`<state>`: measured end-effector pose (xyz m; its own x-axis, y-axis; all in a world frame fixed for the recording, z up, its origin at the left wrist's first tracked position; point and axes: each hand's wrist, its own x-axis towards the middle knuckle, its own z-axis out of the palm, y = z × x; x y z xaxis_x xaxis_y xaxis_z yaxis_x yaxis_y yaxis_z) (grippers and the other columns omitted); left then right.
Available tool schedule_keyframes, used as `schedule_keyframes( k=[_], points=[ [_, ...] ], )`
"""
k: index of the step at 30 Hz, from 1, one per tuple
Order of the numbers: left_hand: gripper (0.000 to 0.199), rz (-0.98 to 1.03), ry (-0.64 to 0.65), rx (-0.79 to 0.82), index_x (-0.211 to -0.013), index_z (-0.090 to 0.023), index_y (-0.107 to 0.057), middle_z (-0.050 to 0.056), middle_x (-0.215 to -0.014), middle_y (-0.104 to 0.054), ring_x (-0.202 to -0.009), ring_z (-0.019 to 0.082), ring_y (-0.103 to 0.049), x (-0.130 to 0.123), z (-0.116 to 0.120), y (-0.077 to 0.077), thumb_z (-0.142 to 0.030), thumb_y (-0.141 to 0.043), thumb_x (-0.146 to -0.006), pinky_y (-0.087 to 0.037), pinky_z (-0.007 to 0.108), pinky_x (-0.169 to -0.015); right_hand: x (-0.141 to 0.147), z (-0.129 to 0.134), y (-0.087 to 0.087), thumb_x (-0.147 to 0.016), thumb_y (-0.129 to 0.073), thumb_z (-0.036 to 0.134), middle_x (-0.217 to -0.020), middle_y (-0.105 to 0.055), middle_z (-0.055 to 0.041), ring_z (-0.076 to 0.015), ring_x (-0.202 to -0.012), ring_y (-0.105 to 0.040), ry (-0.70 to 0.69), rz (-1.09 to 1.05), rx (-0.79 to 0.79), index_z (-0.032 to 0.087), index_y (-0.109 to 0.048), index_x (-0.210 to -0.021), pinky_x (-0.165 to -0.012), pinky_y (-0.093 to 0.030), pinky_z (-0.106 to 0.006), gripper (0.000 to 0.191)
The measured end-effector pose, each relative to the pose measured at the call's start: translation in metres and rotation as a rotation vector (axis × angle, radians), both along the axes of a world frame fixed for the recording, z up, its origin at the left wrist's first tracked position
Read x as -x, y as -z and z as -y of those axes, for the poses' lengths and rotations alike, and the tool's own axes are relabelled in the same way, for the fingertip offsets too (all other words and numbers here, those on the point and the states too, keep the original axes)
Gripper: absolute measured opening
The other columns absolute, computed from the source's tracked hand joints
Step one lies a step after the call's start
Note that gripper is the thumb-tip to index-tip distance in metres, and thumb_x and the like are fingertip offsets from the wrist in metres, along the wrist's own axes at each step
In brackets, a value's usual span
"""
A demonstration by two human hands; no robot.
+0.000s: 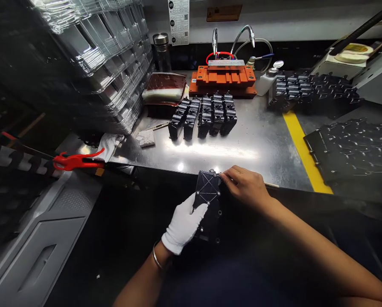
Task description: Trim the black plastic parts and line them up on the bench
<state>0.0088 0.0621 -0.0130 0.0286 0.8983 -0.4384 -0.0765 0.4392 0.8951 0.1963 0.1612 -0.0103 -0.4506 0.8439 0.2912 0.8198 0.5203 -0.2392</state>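
Observation:
My left hand (186,221), in a white glove, grips a flat black plastic housing (209,186) from its left side, thumb across its face. The housing has cross-shaped ribs, several small shiny metal spots and little ring lugs along its edge. It is held tilted in front of the bench edge, its lower part dark against the shadow below. My bare right hand (246,183) is at the housing's upper right corner, thumb and fingertips pinched together by a lug. Whatever is between those fingertips is too small to tell.
Rows of black plastic parts (203,115) stand on the steel bench (251,145), before an orange fixture (223,79). Clear trays (104,55) are stacked left, above a red air gun (77,162). More black parts (357,145) lie right of the yellow tape (306,153).

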Motion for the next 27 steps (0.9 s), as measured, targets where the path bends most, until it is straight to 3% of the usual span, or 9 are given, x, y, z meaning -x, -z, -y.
schedule_keyframes(
  k=[7,10,13,19,27],
  points=[
    [0.036,0.011,0.031,0.01,-0.109,-0.017,-0.07,0.003,-0.08,-0.068,-0.068,0.014,-0.058,0.004,-0.001,0.003,-0.037,-0.064,-0.08,-0.048,0.022,-0.061,0.001,-0.004,-0.003,-0.095,-0.045,0.038,-0.071,-0.069,-0.0029,-0.0131,-0.06,-0.059,0.0,0.035,-0.018,0.02,-0.068,-0.073,-0.05,-0.03,-0.025,0.037],
    [0.048,0.081,0.034,0.044,-0.122,-0.017,-0.063,0.0,-0.07,-0.063,-0.059,0.011,-0.053,0.007,0.001,0.005,-0.038,-0.065,-0.079,-0.045,0.021,-0.055,-0.001,-0.001,-0.002,-0.094,-0.045,0.038,-0.07,-0.068,-0.0031,-0.014,-0.06,-0.06,0.058,-0.005,-0.032,0.019,-0.066,-0.073,-0.05,-0.032,-0.025,0.035],
    [0.062,0.108,0.019,0.043,-0.135,-0.017,-0.052,-0.004,-0.06,-0.057,-0.051,0.009,-0.048,0.009,0.004,0.008,-0.039,-0.066,-0.079,-0.042,0.02,-0.051,-0.006,0.008,-0.002,-0.094,-0.047,0.038,-0.068,-0.067,-0.002,-0.0133,-0.058,-0.061,0.01,-0.11,0.031,0.02,-0.066,-0.076,-0.051,-0.037,-0.024,0.032],
    [0.055,0.053,0.0,-0.016,-0.134,-0.019,-0.054,-0.004,-0.06,-0.054,-0.051,0.007,-0.043,0.01,0.007,0.013,-0.038,-0.062,-0.082,-0.04,0.018,-0.05,-0.013,0.029,-0.001,-0.094,-0.047,0.035,-0.07,-0.068,-0.0023,-0.0127,-0.059,-0.062,-0.14,-0.141,0.126,0.02,-0.068,-0.079,-0.054,-0.042,-0.024,0.03],
    [0.055,0.042,-0.013,-0.047,-0.134,-0.019,-0.054,-0.002,-0.063,-0.059,-0.053,0.008,-0.047,0.006,0.008,0.015,-0.039,-0.06,-0.084,-0.045,0.02,-0.054,-0.013,0.029,-0.003,-0.095,-0.046,0.036,-0.069,-0.069,-0.003,-0.0119,-0.058,-0.061,-0.141,-0.039,0.023,0.019,-0.07,-0.076,-0.05,-0.037,-0.023,0.034]
  ],
)
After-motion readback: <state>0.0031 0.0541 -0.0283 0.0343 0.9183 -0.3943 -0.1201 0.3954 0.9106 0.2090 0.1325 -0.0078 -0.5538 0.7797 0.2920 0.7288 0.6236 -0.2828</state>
